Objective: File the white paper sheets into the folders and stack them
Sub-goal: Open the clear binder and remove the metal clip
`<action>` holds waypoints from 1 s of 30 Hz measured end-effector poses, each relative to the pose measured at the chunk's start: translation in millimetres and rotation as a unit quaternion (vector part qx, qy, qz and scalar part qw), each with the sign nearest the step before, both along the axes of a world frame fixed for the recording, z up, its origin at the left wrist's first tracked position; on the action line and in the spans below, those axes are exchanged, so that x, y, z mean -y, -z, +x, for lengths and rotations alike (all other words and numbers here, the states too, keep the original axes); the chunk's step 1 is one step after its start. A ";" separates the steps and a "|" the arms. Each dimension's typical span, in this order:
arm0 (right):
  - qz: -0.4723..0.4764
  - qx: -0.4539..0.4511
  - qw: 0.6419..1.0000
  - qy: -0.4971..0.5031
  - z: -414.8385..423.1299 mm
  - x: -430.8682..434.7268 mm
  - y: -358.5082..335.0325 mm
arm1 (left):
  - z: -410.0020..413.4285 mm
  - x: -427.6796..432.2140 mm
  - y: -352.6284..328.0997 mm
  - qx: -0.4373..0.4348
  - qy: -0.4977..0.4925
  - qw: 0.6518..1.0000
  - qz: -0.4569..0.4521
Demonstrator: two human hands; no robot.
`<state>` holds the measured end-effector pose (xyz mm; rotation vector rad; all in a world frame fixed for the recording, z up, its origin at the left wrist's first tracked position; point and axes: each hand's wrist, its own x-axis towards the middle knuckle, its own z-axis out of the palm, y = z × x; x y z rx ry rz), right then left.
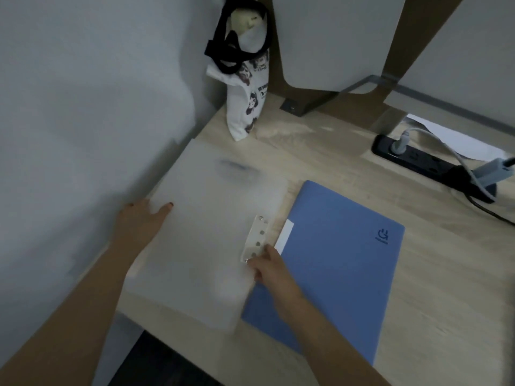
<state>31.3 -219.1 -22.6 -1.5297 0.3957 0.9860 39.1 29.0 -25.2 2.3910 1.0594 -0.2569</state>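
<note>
A white, blurred folder or sheet stack [206, 246] lies on the desk's left part, with a punched binding strip [255, 238] along its right edge. My left hand [142, 221] rests on its left edge, fingers spread over the cover. My right hand [270, 268] pinches the lower end of the binding strip. A closed blue folder [340, 260] with a white spine label lies flat just to the right, its left edge tucked under the white one. Whether loose sheets lie inside the white folder is hidden.
A printed tote bag [245, 87] with black straps leans in the back corner by the wall. A black power strip [434, 168] with plugs and cables lies at the back right. A metal shelf bracket [328, 98] stands behind. The desk's front edge [178, 346] runs near my forearms.
</note>
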 end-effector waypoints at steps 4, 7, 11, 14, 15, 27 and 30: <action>0.020 0.071 0.996 0.043 -0.1 23.6 -15.1 | -3.5 7.6 -15.1 0.048 -0.043 0.991 -0.120; 0.041 0.123 0.987 0.093 -1.0 53.5 -27.1 | -6.5 43.7 -30.3 0.097 -0.032 0.983 -0.150; 0.033 0.158 0.975 0.153 -7.7 108.9 -38.8 | -6.8 112.5 -42.5 0.161 -0.016 0.970 -0.180; -0.002 0.175 0.962 0.211 -19.5 156.8 -37.2 | -3.4 168.5 -37.5 0.192 0.008 0.956 -0.224; -0.020 0.180 0.957 0.229 -25.3 173.8 -35.3 | -2.8 189.5 -34.1 0.191 0.021 0.952 -0.240; -0.186 0.124 0.908 0.354 -93.2 323.8 -0.4 | -33.1 362.7 11.8 0.088 0.140 0.937 -0.306; -0.199 0.110 0.909 0.350 -96.2 334.6 6.7 | -39.7 376.8 29.9 0.100 0.199 0.949 -0.225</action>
